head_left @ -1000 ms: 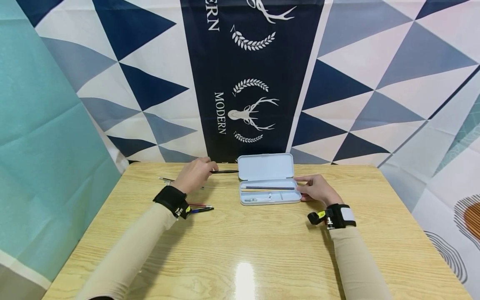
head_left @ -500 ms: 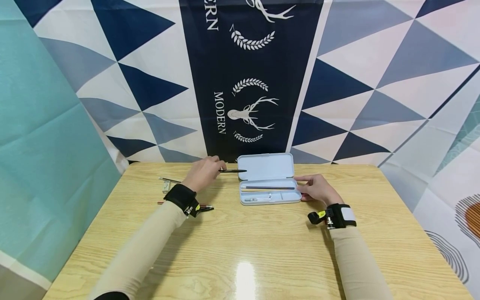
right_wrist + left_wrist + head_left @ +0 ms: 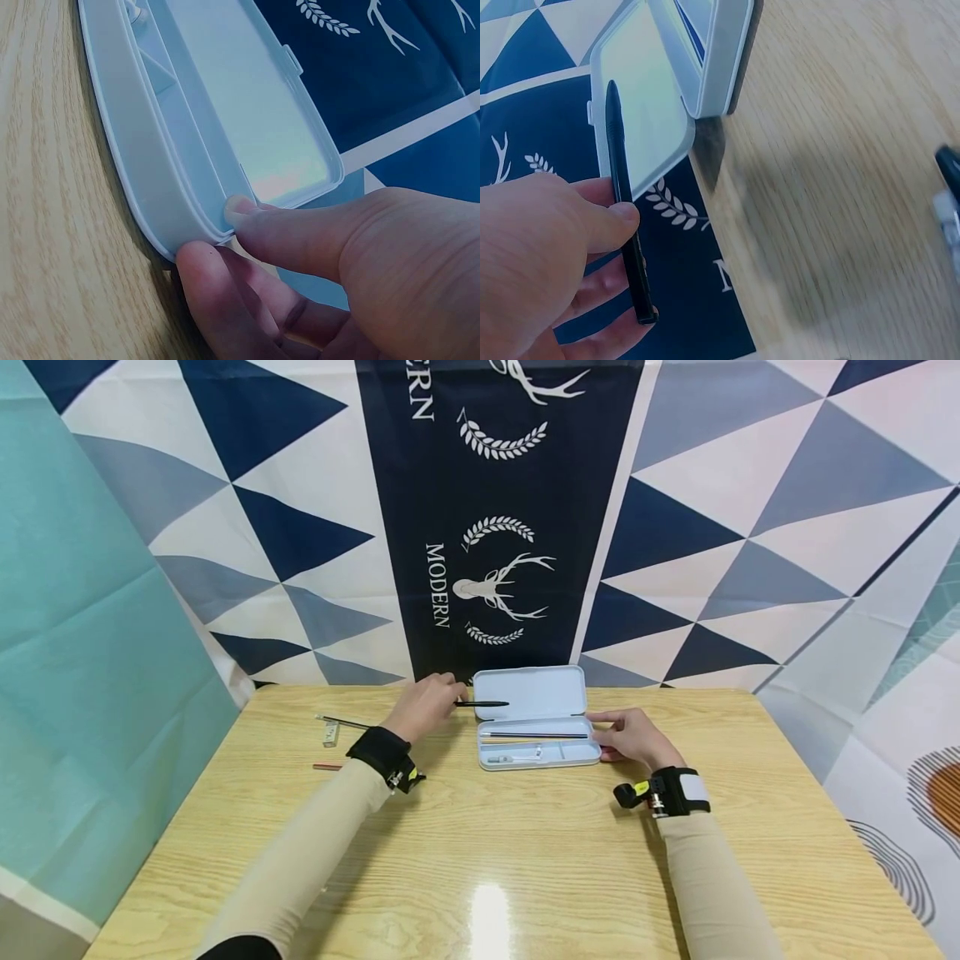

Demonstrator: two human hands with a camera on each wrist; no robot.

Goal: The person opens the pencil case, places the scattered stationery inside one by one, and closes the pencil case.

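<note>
Near the far edge of the table [image 3: 555, 843], an open pencil case [image 3: 579, 752] is pinched by the right grip [image 3: 634, 739]; pencils [image 3: 536, 736] and small pale items [image 3: 500, 759] are already inside. A black pen [image 3: 622, 180], not yet inside, is pinched by the left grip [image 3: 422, 705] before the lid [image 3: 536, 686]. A loose pencil [image 3: 342, 722], whitish block [image 3: 331, 735] and red stick [image 3: 326, 767] are left toward the left edge.

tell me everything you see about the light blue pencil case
The pencil case is pale blue and looks like smooth plastic, long and round-cornered. It lies open on the wooden table, its hinged lid swung back, with a small tab on the edge. The rear compartment holds slender pencils; the front one has a divider and small pale items. The right hand pinches its right end.
</note>
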